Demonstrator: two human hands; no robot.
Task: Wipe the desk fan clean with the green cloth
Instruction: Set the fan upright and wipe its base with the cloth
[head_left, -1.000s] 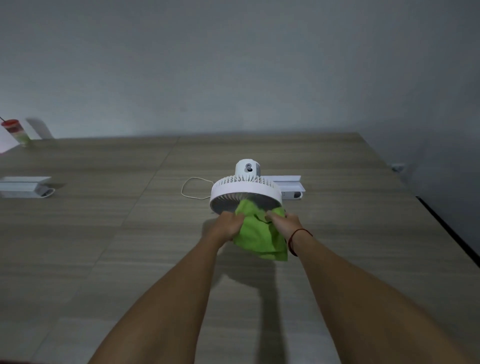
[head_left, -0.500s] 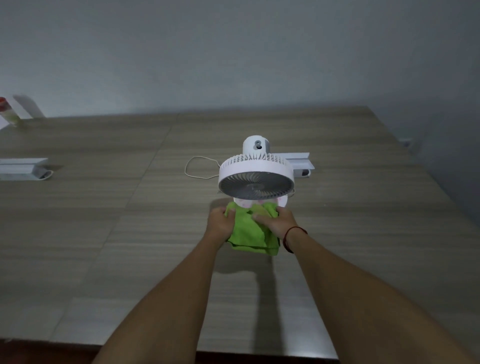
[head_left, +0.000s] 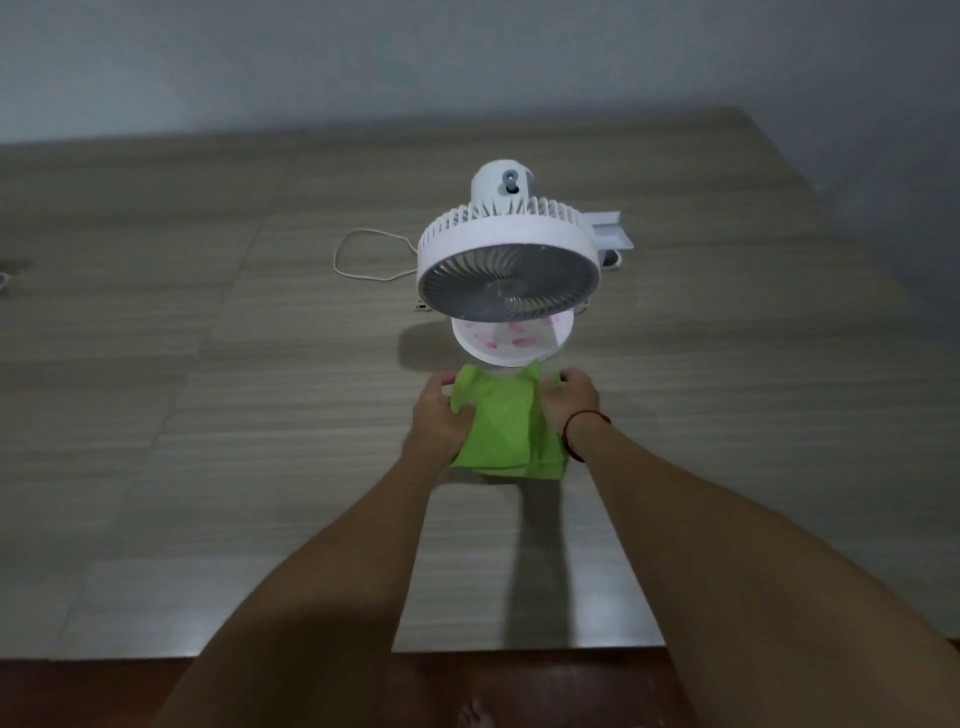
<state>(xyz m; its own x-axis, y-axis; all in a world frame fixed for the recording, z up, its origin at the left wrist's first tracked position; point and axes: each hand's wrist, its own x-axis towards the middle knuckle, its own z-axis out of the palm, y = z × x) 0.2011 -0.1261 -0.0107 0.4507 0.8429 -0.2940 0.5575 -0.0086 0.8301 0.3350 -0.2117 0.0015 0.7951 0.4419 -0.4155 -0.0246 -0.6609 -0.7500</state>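
Desk fan (head_left: 508, 270) stands on the counter (head_left: 208, 415), pink smears (head_left: 511, 340) left on its base, so wiping looks unfinished; left hand (head_left: 441, 415) and right hand (head_left: 569, 402) grip the green cloth (head_left: 501, 421) at the fan's foot.

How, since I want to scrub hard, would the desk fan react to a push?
The desk fan may tip: its big head overhangs a smaller round base. Seemingly light plastic, it could slide on the smooth table.

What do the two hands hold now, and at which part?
Both hold the green cloth: left hand at its left edge, right hand at its right edge.
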